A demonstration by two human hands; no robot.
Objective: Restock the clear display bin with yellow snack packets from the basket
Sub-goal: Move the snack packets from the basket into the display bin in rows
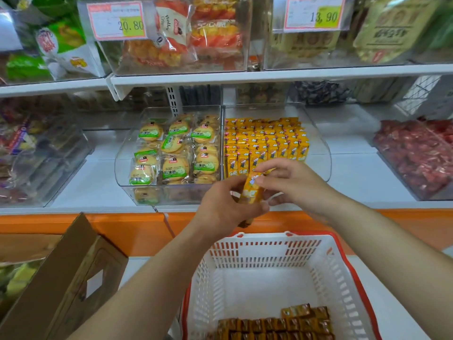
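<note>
Yellow foil shows in three places; the held packets (252, 190) sit between the two hands, just in front of the clear display bin (324, 153) and above the far rim of the basket (343, 253). The left hand (225, 207) wraps the lower half of the held packets, its fingers (241, 182) curled round from the left and the thumb closing on the near side; the right hand (294, 182) meets them from the right, its fingers (274, 166) bent and pinching the top end; how many packets make up the bundle we cannot tell.

The long axis of the held packets runs nearly upright, the top leaning a little right and away from us toward the bin, the printed face turned to us. The stocked packets (264, 141) stand on end in rows running left to right, long axes upright, faces toward us; so we judge the held ones close to the pose they need.

The bin lies straight beyond the fingers; the right hand is the nearer, overlapping the front row, and it hides whatever gap is left there. We judge the coming move a short push forward and down into that row.

The basket packets (282, 325) lie against the near wall, well apart from both hands; a bin of round biscuits (171, 148) stands just beside the display bin; a cardboard box (68, 278) leans at lower left.
</note>
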